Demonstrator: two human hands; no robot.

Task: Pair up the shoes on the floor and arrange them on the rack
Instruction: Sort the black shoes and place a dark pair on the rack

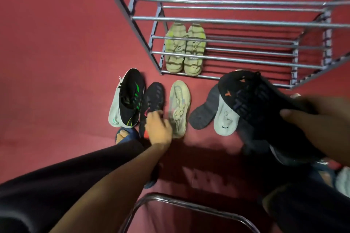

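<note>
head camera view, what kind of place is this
Probably a home entryway or shoe corner: a grey metal-bar shoe rack stands on a plain red floor, with a pale green sandal pair on its bottom shelf and loose sneakers in front.

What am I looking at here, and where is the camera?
No machine here: a person wears a camera on the head, looking down at both hands. The right hand holds a black shoe in the air. The left hand reaches down onto another black shoe on the red floor. Beside it lie a green-striped shoe, a beige shoe, a grey sole and a white shoe. One pale pair already sits on the metal rack, on its lowest shelf.
</note>
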